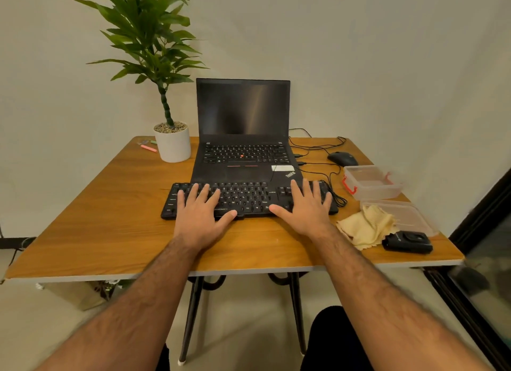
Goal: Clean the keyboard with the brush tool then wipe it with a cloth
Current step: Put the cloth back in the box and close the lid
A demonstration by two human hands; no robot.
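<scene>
keyboard (249, 197) before laptop (243, 138) – cloth (365, 226) right, plant (171, 141) behind-left

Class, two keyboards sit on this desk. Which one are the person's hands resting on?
The separate black keyboard nearest the desk's front edge: both the left hand and right hand lie flat on it. The laptop behind it goes untouched.

Table (116, 204) showing warm brown wood grain w/ pale edge. Keyboard (249, 199), laptop (243, 138), mouse (343, 158) all black; laptop w/ red dot. Cloth (365, 226) looking pale yellow. Box (372, 182) clear w/ red clips. Pot (172, 145) white, leaves green.
</scene>
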